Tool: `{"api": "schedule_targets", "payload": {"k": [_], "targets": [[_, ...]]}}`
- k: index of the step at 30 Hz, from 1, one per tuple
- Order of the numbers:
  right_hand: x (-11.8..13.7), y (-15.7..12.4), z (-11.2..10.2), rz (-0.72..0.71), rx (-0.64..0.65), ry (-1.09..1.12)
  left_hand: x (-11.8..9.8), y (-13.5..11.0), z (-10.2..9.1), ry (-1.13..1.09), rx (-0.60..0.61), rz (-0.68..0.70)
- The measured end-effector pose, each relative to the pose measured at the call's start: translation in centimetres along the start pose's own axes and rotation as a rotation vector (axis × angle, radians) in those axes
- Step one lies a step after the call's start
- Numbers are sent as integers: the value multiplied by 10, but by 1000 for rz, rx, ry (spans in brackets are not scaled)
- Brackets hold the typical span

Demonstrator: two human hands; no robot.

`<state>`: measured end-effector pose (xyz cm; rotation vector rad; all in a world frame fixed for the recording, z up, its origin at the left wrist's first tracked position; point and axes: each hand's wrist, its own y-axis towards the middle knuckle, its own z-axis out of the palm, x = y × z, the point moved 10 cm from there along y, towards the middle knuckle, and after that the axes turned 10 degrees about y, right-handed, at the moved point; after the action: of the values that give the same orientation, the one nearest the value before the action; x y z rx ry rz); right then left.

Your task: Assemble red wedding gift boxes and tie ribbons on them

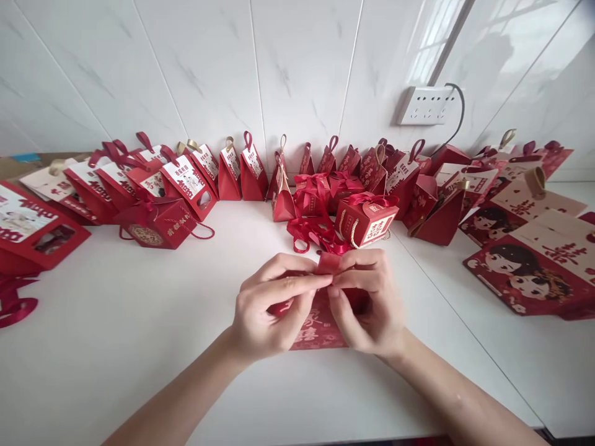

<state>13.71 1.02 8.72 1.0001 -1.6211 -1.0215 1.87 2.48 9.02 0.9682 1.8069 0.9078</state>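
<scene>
A small red gift box (pixel 318 328) with gold lettering rests on the white table (pixel 139 347) in front of me. My left hand (pixel 269 306) and my right hand (pixel 367 300) meet over its top. Both pinch a red ribbon (pixel 328 262) at the top of the box between thumb and fingers. The fingers hide most of the box's upper part. Loose red ribbon loops (pixel 311 234) lie just behind the hands.
Several red gift boxes line the tiled wall, among them a cube box with rope handle (pixel 369 220) and a hexagonal box (pixel 155 224). Flat printed boxes (pixel 534 266) lie at the right, another (pixel 28 226) at the left. A wall socket (pixel 425 105) sits above.
</scene>
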Motion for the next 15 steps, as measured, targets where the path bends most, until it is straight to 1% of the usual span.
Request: {"api": "schedule_targets", "payload": {"k": [3, 6, 10, 15], "targets": [[4, 0, 0, -53, 13, -69, 1, -2, 0, -15, 8, 8], [3, 0, 1, -44, 23, -65, 1, -1, 1, -21, 9, 14], [3, 0, 3, -34, 33, -46, 4, 0, 2, -51, 24, -11], [5, 1, 1, -63, 14, -48, 6, -1, 3, -18, 52, -35]]}}
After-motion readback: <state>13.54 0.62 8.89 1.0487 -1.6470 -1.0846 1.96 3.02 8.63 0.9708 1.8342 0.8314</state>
